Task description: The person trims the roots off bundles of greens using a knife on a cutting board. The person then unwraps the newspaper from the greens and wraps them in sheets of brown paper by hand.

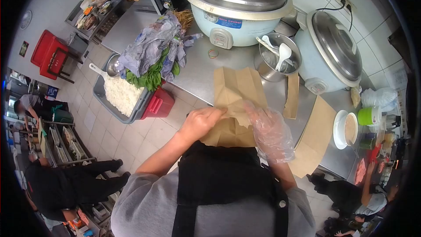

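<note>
A creased sheet of brown paper [239, 83] hangs over the front edge of the steel counter, close to my apron. My bare left hand [201, 125] is closed on it, thumb and fingers pinching a fold near its middle. My right hand [272, 129], in a clear plastic glove, grips the same fold from the other side, so the two hands almost meet. A torn brown strip [291, 98] lies to the right of the paper. Farther right, a larger piece of brown paper [313, 136] overhangs the counter's edge.
Behind stand two rice cookers [241, 22] [335, 50] and a metal pot [278, 57] holding white spoons. Left are a rice tub [123, 94] and leafy greens [149, 81] in purplish paper. A white bowl [345, 129] sits right. Co-workers [66, 188] [364, 188] stand on both sides.
</note>
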The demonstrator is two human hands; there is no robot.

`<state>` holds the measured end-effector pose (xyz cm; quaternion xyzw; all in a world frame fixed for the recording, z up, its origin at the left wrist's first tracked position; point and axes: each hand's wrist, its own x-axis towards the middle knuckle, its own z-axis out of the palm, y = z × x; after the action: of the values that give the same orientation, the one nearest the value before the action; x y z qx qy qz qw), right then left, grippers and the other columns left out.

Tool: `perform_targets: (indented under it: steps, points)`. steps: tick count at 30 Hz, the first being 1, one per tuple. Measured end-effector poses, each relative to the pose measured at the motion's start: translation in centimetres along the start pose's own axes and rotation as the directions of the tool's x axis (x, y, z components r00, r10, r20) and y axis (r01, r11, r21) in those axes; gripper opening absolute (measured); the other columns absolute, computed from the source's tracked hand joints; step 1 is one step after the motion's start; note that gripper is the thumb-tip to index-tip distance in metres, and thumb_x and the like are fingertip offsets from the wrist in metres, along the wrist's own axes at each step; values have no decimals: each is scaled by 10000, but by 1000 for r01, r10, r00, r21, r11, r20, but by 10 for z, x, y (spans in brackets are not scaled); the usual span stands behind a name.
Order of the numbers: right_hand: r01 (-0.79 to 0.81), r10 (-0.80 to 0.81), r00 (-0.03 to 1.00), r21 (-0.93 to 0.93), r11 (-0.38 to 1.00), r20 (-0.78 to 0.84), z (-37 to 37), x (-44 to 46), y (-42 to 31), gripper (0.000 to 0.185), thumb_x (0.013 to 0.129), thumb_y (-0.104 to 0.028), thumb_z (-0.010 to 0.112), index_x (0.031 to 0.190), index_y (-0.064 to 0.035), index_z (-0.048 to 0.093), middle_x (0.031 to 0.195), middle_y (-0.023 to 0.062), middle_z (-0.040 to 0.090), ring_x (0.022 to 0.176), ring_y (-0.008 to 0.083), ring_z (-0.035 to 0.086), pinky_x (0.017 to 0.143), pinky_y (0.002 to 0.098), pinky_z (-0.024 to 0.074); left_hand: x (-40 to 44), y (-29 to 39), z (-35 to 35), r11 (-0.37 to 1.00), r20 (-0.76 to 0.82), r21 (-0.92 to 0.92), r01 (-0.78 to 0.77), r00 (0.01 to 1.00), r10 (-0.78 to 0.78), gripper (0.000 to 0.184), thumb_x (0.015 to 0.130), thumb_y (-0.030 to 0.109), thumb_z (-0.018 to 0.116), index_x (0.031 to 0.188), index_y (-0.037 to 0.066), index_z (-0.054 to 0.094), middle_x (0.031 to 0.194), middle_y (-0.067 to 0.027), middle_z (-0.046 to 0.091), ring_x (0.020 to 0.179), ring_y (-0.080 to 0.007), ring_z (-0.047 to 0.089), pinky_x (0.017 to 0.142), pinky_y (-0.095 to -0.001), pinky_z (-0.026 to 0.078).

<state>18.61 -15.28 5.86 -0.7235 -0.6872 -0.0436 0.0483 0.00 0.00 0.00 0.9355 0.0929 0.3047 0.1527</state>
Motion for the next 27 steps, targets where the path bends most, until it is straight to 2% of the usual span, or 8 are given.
perform_targets:
  steps: [2, 5, 15, 17, 21, 23, 25, 27]
  points:
    - [57, -20, 951, 111, 992, -309, -14, 12, -11, 497, 774, -114, 662, 1266, -95, 594, 1109, 59, 639, 906, 206, 607, 770, 363, 493, 8, 6, -1, 999, -62, 27, 19, 998, -17, 199, 788, 95, 683, 982, 61, 657, 802, -50, 660, 705, -217, 678, 608, -319, 551]
    - [135, -82, 920, 112, 984, -384, 0, 9, -16, 414, 778, -114, 656, 1190, -92, 616, 1064, 35, 648, 874, 197, 613, 751, 357, 487, 20, 18, -6, 998, 18, 34, -48, 999, 48, 174, 807, 113, 676, 966, 50, 646, 771, -53, 635, 682, -220, 662, 592, -333, 546]
    - [147, -53, 940, 259, 955, -338, 3, -5, -8, 390, 773, -65, 661, 1157, -108, 614, 997, 27, 644, 797, 212, 607, 720, 360, 481, 7, 23, 8, 963, -17, -270, 11, 1000, -16, 156, 846, 95, 692, 974, 16, 652, 770, -101, 644, 671, -271, 654, 595, -354, 536]
    - [-9, 63, 961, 196, 981, -269, 8, -9, -3, 412, 777, -53, 651, 1181, -126, 615, 952, 26, 632, 808, 223, 618, 729, 365, 487, 6, 18, 3, 926, -108, -364, 104, 982, -153, 143, 863, 95, 708, 984, 20, 711, 829, -129, 701, 681, -274, 680, 593, -345, 531]
    - [46, 37, 958, 278, 960, -285, 8, 5, -12, 497, 770, -26, 638, 1249, -156, 603, 933, 48, 611, 849, 228, 623, 747, 382, 494, 5, 12, -2, 908, -55, -372, 191, 972, -227, 169, 845, 108, 718, 986, 16, 700, 888, -136, 713, 749, -295, 702, 641, -356, 559]
    - [-223, 253, 961, 232, 947, -110, 19, -1, -7, 523, 762, -25, 642, 1260, -187, 623, 958, 72, 604, 891, 242, 616, 764, 394, 499, 0, 5, -6, 921, -154, -348, 177, 958, -242, 165, 849, 100, 715, 993, 21, 702, 877, -118, 718, 745, -285, 704, 639, -364, 559]
    - [-208, 248, 956, 231, 950, -157, 33, -10, 8, 475, 761, -34, 649, 1218, -163, 647, 983, 84, 607, 917, 255, 613, 776, 395, 499, -13, -10, -8, 958, -183, -261, 122, 968, -173, 107, 871, 67, 683, 969, 25, 692, 881, -105, 722, 744, -283, 706, 639, -362, 558]
    - [-186, 237, 949, 235, 954, -209, 45, -19, 26, 429, 759, -44, 657, 1176, -139, 670, 1009, 95, 609, 944, 268, 610, 788, 397, 500, -36, -28, -4, 970, -255, -66, 236, 935, -245, 44, 893, 38, 649, 930, 25, 669, 879, -117, 716, 731, -287, 700, 637, -370, 550]
